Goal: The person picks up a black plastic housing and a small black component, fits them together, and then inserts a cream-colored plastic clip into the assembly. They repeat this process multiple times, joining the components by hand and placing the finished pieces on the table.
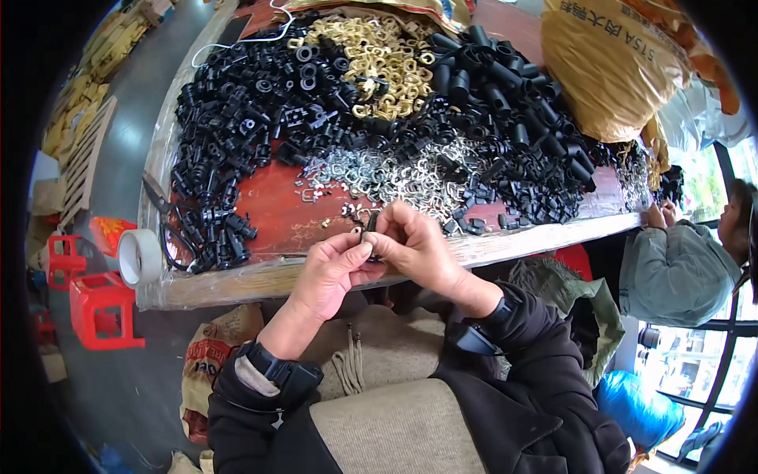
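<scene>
Both hands meet just over the table's near edge, pinching a small black part [371, 224] between them. My left hand [332, 267] has thumb and fingers closed on its lower end. Above it, my right hand [412, 246] grips the same part with thumb and bent forefinger. Fingers cover most of the part, so its exact kind is hidden. Beyond the hands lie a heap of small silvery metal clips [395, 172], a pile of black plastic fittings [237, 107] and a mound of brass-coloured rings [387, 59].
Black tubes [501, 79] are heaped at the far right by a large yellow sack [612, 67]. A tape roll [140, 257] stands at the table's left corner near red stools [103, 312]. Another person [679, 272] works at the right.
</scene>
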`<control>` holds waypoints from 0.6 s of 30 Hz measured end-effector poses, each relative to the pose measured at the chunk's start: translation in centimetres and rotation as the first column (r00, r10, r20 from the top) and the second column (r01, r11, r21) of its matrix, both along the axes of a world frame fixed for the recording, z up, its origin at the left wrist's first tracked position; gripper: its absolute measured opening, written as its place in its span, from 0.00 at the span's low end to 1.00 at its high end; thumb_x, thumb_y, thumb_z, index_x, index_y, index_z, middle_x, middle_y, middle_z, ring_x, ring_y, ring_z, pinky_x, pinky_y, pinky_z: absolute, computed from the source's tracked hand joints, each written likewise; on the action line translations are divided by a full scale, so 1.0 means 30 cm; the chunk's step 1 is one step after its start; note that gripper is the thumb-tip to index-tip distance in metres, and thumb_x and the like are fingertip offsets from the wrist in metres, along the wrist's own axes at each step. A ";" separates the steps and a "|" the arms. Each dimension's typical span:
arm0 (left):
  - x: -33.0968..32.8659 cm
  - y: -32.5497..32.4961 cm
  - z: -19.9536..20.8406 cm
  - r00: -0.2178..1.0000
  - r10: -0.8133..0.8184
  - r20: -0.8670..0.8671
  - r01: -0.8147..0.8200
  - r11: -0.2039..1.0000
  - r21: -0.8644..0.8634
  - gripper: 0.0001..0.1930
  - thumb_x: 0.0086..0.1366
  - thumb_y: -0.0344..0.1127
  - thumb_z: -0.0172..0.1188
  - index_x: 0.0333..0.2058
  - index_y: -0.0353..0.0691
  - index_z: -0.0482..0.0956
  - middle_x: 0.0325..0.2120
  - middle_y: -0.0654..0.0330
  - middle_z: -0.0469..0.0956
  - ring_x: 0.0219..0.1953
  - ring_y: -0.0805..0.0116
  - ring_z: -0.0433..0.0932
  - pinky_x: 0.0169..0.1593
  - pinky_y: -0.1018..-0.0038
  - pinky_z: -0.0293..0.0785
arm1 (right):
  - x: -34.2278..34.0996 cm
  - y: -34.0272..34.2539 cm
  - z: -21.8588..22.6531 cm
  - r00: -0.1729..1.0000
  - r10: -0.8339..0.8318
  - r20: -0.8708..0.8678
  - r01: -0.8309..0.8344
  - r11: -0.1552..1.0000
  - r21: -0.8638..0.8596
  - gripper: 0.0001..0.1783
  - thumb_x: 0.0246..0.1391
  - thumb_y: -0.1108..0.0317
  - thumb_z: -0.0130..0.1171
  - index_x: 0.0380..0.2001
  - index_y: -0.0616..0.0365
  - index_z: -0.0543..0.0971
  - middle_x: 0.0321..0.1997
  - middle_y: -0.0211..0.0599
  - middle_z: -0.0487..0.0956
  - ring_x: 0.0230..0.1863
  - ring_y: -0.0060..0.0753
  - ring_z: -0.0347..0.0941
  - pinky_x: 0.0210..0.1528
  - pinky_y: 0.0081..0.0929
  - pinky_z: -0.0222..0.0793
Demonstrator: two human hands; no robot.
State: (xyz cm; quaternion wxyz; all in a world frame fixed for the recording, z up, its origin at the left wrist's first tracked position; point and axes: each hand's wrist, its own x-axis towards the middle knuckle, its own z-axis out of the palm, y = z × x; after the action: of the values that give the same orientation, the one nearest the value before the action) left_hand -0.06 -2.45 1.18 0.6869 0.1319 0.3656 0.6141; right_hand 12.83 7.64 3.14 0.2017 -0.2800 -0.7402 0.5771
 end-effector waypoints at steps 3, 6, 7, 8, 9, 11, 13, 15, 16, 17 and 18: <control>0.012 0.006 -0.002 0.999 0.011 -0.031 -0.012 1.000 -0.014 0.10 0.55 0.32 0.54 0.35 0.34 0.71 0.31 0.59 0.74 0.30 0.68 0.75 0.37 0.73 0.73 | 0.015 0.002 -0.017 0.992 -0.034 -0.118 0.025 0.997 -0.077 0.05 0.45 0.73 0.55 0.22 0.61 0.70 0.17 0.23 0.66 0.19 0.11 0.59 0.18 0.12 0.54; 0.008 0.003 -0.001 0.998 0.028 -0.056 -0.029 0.999 -0.017 0.10 0.55 0.32 0.54 0.34 0.34 0.71 0.29 0.59 0.74 0.29 0.69 0.75 0.36 0.73 0.74 | 0.102 0.064 0.001 0.996 0.035 -0.079 0.008 0.873 0.487 0.03 0.42 0.76 0.56 0.22 0.62 0.72 0.19 0.30 0.70 0.19 0.19 0.64 0.20 0.16 0.59; 0.007 0.005 0.001 0.997 0.030 -0.065 -0.031 0.999 -0.008 0.10 0.54 0.32 0.54 0.35 0.35 0.70 0.29 0.58 0.74 0.28 0.69 0.75 0.36 0.73 0.74 | 0.149 0.088 0.010 0.999 -0.049 -0.005 0.044 0.823 0.566 0.03 0.41 0.77 0.56 0.22 0.62 0.73 0.20 0.32 0.71 0.20 0.23 0.65 0.21 0.18 0.61; 0.007 0.005 0.000 0.996 0.036 -0.076 -0.036 0.999 -0.001 0.10 0.54 0.32 0.53 0.35 0.35 0.70 0.29 0.57 0.74 0.28 0.69 0.75 0.35 0.72 0.74 | 0.201 0.114 0.013 0.989 -0.136 0.058 0.067 0.764 0.641 0.04 0.39 0.78 0.56 0.23 0.61 0.74 0.20 0.34 0.72 0.21 0.27 0.67 0.23 0.20 0.63; 0.007 0.005 -0.001 0.997 0.039 -0.073 -0.040 0.999 -0.004 0.10 0.54 0.32 0.53 0.35 0.35 0.70 0.29 0.57 0.74 0.28 0.69 0.75 0.35 0.72 0.74 | 0.255 0.141 0.010 0.972 -0.196 0.127 0.064 0.748 0.661 0.05 0.39 0.79 0.55 0.25 0.61 0.74 0.22 0.34 0.72 0.22 0.28 0.67 0.24 0.21 0.63; 0.010 0.010 0.001 0.996 0.035 -0.085 -0.036 0.999 -0.010 0.09 0.54 0.32 0.54 0.34 0.35 0.70 0.29 0.57 0.74 0.28 0.69 0.75 0.35 0.72 0.73 | 0.327 0.178 -0.004 0.945 -0.260 0.197 0.059 0.731 0.680 0.07 0.38 0.79 0.54 0.26 0.60 0.75 0.23 0.35 0.72 0.23 0.29 0.68 0.25 0.21 0.63; 0.011 0.013 0.000 0.995 0.030 -0.090 -0.031 0.999 -0.013 0.09 0.54 0.32 0.54 0.34 0.35 0.70 0.29 0.56 0.74 0.28 0.69 0.75 0.36 0.72 0.73 | 0.359 0.193 -0.010 0.946 -0.213 0.246 -0.018 0.720 0.694 0.09 0.37 0.78 0.54 0.28 0.58 0.75 0.24 0.35 0.72 0.24 0.31 0.68 0.26 0.23 0.64; 0.008 0.014 -0.003 0.994 0.030 -0.100 -0.032 0.999 -0.012 0.10 0.54 0.33 0.54 0.34 0.35 0.70 0.29 0.56 0.74 0.28 0.70 0.75 0.36 0.73 0.73 | 0.363 0.198 -0.008 0.944 -0.193 0.269 -0.052 0.715 0.697 0.10 0.37 0.78 0.54 0.29 0.57 0.75 0.25 0.36 0.71 0.25 0.32 0.69 0.27 0.24 0.64; 0.008 0.015 -0.003 0.994 0.031 -0.107 -0.033 0.999 -0.012 0.10 0.54 0.33 0.54 0.34 0.35 0.70 0.29 0.56 0.74 0.28 0.70 0.75 0.36 0.73 0.73 | 0.361 0.201 -0.009 0.917 -0.206 0.341 -0.081 0.742 0.665 0.10 0.37 0.77 0.54 0.29 0.57 0.75 0.25 0.36 0.71 0.26 0.33 0.69 0.27 0.25 0.64; 0.009 0.016 -0.001 0.994 0.030 -0.110 -0.032 0.999 -0.013 0.10 0.54 0.33 0.54 0.34 0.35 0.70 0.29 0.56 0.74 0.28 0.70 0.75 0.36 0.73 0.73 | 0.355 0.206 -0.006 0.886 -0.214 0.411 -0.106 0.769 0.630 0.10 0.37 0.76 0.54 0.29 0.57 0.75 0.26 0.36 0.70 0.26 0.34 0.69 0.28 0.26 0.64; 0.013 0.017 -0.001 0.993 0.034 -0.109 -0.035 0.999 -0.010 0.10 0.54 0.33 0.54 0.34 0.35 0.70 0.29 0.56 0.74 0.28 0.70 0.75 0.35 0.73 0.73 | 0.351 0.211 -0.001 0.850 -0.221 0.479 -0.127 0.795 0.593 0.10 0.37 0.75 0.53 0.29 0.57 0.74 0.26 0.37 0.70 0.27 0.35 0.69 0.28 0.26 0.64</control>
State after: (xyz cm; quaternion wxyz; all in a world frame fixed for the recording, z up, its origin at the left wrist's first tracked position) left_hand 0.33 -1.93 1.15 0.6561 0.1547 0.4085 0.6154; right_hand 23.37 13.96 3.10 0.0854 -0.3663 -0.9035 0.2055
